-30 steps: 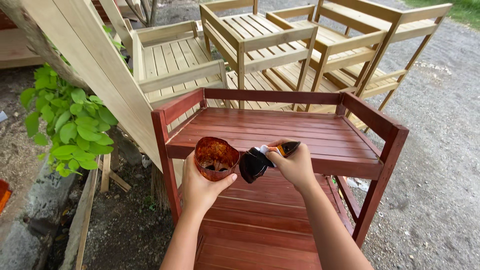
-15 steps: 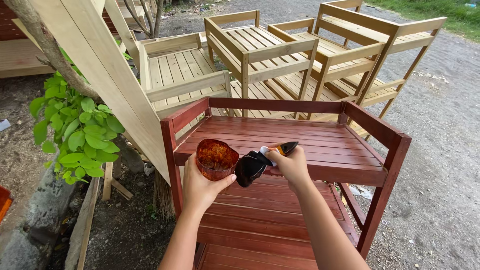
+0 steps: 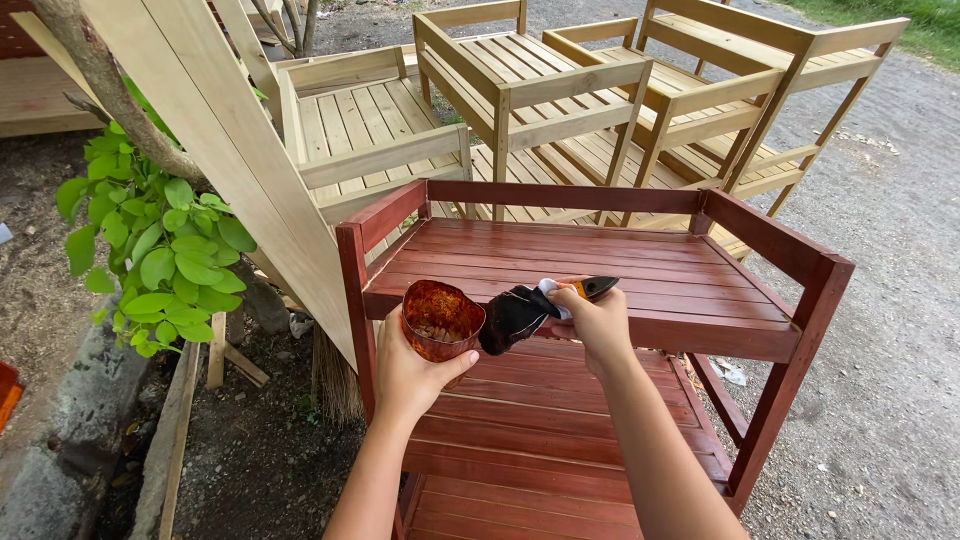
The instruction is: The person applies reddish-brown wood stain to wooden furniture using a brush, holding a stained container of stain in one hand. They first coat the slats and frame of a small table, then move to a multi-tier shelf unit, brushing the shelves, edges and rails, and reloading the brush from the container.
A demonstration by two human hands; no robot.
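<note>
A: Item one, far left: leafy green plant [image 3: 160, 255], beside pale unfinished planks [image 3: 215, 150] leaning against the stand's left post

B: Item two?

A: Left hand [image 3: 415, 375], closed around a stain-smeared translucent plastic cup [image 3: 441, 320], held upright just in front of the front rail of the red-brown stained slatted wooden shelf stand [image 3: 640, 275]

B: And the right?

A: Right hand [image 3: 597, 325], gripping a dark-bristled paintbrush with a black handle [image 3: 535, 308]; the bristles touch the cup's right rim, level with the front rail

B: Room about the stand?

A: Top shelf bare, fenced by raised rails on left, back and right, open at the front. Unstained pale slatted wooden stands [image 3: 560, 110] crowd close behind. Gravel ground [image 3: 880, 330] lies open on the right
</note>
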